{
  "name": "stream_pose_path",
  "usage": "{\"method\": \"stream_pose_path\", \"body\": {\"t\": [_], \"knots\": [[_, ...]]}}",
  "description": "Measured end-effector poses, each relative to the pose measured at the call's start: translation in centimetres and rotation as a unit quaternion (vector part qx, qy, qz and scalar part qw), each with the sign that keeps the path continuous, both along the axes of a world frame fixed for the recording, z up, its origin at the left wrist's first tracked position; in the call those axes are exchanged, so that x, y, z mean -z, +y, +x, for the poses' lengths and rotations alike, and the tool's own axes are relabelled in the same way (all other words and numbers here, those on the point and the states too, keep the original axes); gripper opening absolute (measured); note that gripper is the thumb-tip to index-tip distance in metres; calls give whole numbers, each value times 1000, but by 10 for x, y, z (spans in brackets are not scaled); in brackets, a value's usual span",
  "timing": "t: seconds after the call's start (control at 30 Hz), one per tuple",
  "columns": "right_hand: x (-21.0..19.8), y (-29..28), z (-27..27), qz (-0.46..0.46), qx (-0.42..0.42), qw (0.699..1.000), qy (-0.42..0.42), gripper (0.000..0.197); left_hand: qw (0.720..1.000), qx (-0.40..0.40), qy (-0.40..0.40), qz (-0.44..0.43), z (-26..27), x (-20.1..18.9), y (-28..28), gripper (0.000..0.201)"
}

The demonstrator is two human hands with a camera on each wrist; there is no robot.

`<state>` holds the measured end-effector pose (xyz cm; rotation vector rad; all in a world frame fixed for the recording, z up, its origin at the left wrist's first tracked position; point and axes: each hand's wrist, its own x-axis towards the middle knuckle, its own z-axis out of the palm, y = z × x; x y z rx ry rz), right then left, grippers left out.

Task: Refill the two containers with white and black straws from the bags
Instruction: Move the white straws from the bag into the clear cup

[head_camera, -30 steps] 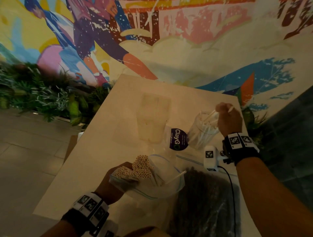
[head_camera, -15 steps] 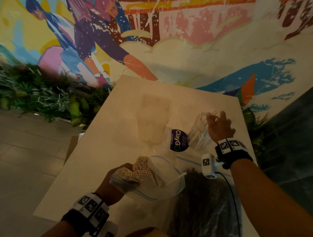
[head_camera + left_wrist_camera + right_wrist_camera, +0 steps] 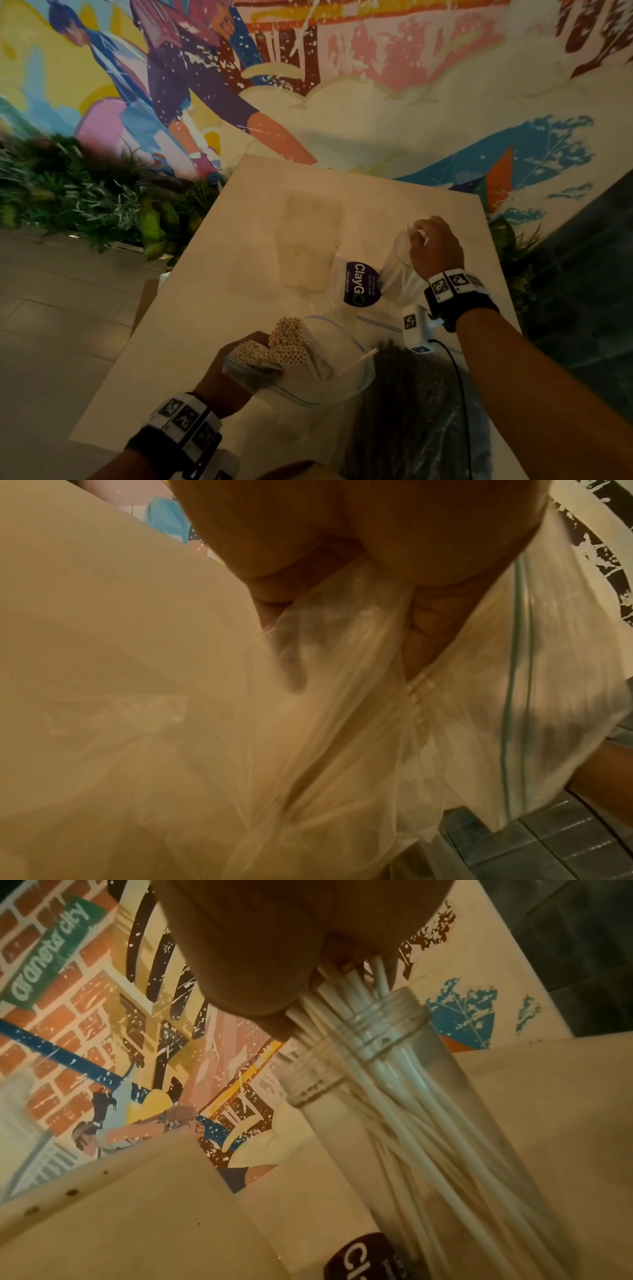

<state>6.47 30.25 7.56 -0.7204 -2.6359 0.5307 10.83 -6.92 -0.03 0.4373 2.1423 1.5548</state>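
My left hand (image 3: pixel 236 373) grips the clear zip bag (image 3: pixel 329 370) near the table's front, with a bundle of white straws (image 3: pixel 287 342) poking from its mouth; the left wrist view shows my fingers (image 3: pixel 428 620) pinching the bag's plastic (image 3: pixel 342 696). My right hand (image 3: pixel 433 248) is curled over the mouth of a clear round container (image 3: pixel 397 274) at the right. In the right wrist view its thumb and fingers close round the tops of white straws (image 3: pixel 349 993) standing in that container (image 3: pixel 428 1110). A bag of black straws (image 3: pixel 411 411) lies at the front right. A second, empty clear container (image 3: pixel 311 246) stands mid-table.
The pale table (image 3: pixel 205 308) ends against a painted mural wall. A dark round label (image 3: pixel 361 284) sits between the two containers. Green plants (image 3: pixel 85 205) line the floor to the left, and a dark tiled wall rises on the right.
My right hand lowered white straws into the right container, spread its fingers briefly, then curled over the straw tops. The left hand and the zip bag have stayed put.
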Motion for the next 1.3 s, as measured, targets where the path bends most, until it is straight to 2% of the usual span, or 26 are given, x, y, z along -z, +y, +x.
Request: {"method": "stream_pose_path", "body": {"t": [0.1, 0.17, 0.23, 0.27, 0.3, 0.37, 0.4, 0.5, 0.53, 0.6, 0.63, 0.7, 0.73, 0.77, 0.83, 0.93, 1.0, 1.07, 1.1, 1.17, 1.2, 1.23, 1.3], "knots": [[-7, -3, 1, 28, 12, 999, -27, 37, 1000, -2, -12, 17, 3, -5, 1, 52], [-17, -11, 8, 46, -3, 998, 47, 44, 999, -5, -28, 27, 4, -9, 2, 49], [-37, -25, 22, 7, -46, 987, 157, 45, 998, -17, -41, 42, 3, -4, 1, 34], [-49, -33, 32, -22, -66, 981, 182, 41, 998, -35, -47, 38, 2, 5, -3, 29], [-59, -39, 44, -51, -81, 981, 172, 34, 996, -53, -66, 40, 1, 11, -5, 27], [-66, -45, 70, -98, -106, 987, 72, 17, 988, -97, -115, 19, -2, 22, -9, 32], [-64, -46, 82, -132, -122, 984, 14, 16, 987, -103, -124, -6, -2, 31, -10, 33], [-39, -49, 111, -253, -135, 947, -146, 33, 993, -76, -46, -83, 3, 29, -12, 22], [-30, -56, 118, -279, -141, 930, -194, 38, 990, -77, -25, -117, 5, 32, -14, 24], [-16, -73, 127, -313, -159, 906, -237, 39, 992, -60, -72, -86, 13, 23, -15, 26], [-10, -82, 130, -320, -170, 903, -233, 40, 990, -68, -118, -42, 12, 15, -10, 32], [-3, -101, 130, -332, -188, 901, -206, 43, 990, -49, -124, -36, 10, 14, -10, 56], [-1, -110, 129, -343, -193, 900, -186, 44, 989, -56, -132, -49, 9, 9, -9, 60], [1, -118, 127, -355, -196, 899, -166, 44, 991, -58, -114, -43, 8, 13, -7, 56], [5, -134, 122, -367, -200, 898, -137, 47, 982, -94, -160, -14, 7, 7, 2, 43], [11, -152, 116, -381, -226, 886, -137, 62, 971, -153, -183, 29, 7, -4, 9, 30], [13, -160, 112, -383, -254, 880, -122, 66, 978, -119, -168, 24, 8, -7, 10, 28], [13, -165, 110, -382, -263, 882, -85, 57, 988, -94, -114, 44, 8, -12, 11, 14], [12, -167, 109, -383, -263, 883, -73, 53, 994, -56, -76, 54, 7, -14, 12, 24], [12, -169, 108, -379, -269, 884, -61, 45, 998, 38, 7, 58, 5, -23, 10, 80], [14, -169, 107, -374, -269, 885, -61, 39, 996, 59, 28, 57, 5, -26, 10, 97], [16, -169, 107, -369, -266, 888, -62, 33, 994, 79, 32, 62, 5, -30, 9, 105], [21, -168, 106, -349, -262, 898, -57, 25, 995, 73, 26, 65, 6, -31, 11, 97]]}}
